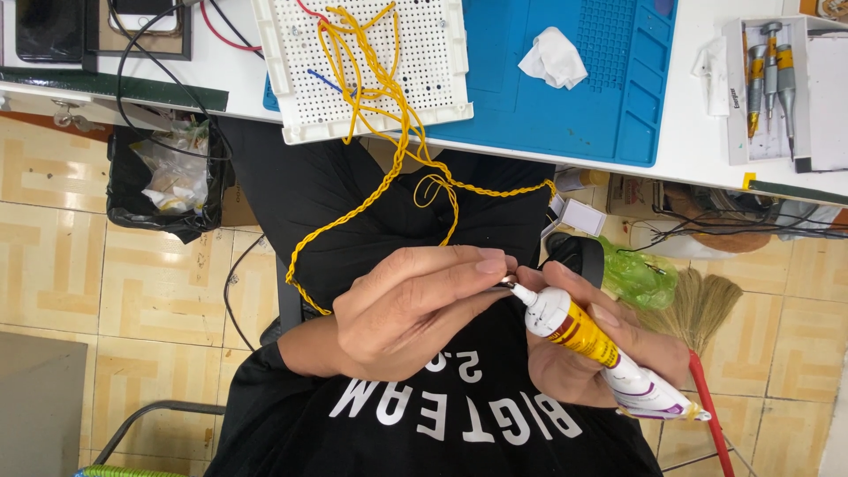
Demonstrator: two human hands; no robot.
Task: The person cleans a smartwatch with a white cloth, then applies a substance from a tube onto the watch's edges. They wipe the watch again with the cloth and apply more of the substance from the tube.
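My right hand grips a white and yellow glue tube, nozzle pointing up-left. My left hand has its fingers pinched together right at the tube's nozzle tip, on a small metallic piece that I can hardly make out. Both hands sit over my lap, in front of my black shirt. A twisted yellow wire hangs from the white perforated board on the desk edge and loops down toward my left hand.
A blue work mat with a crumpled tissue lies on the white desk. A tray of screwdrivers stands at the right. Below are a black bin, a green bag, a broom and tiled floor.
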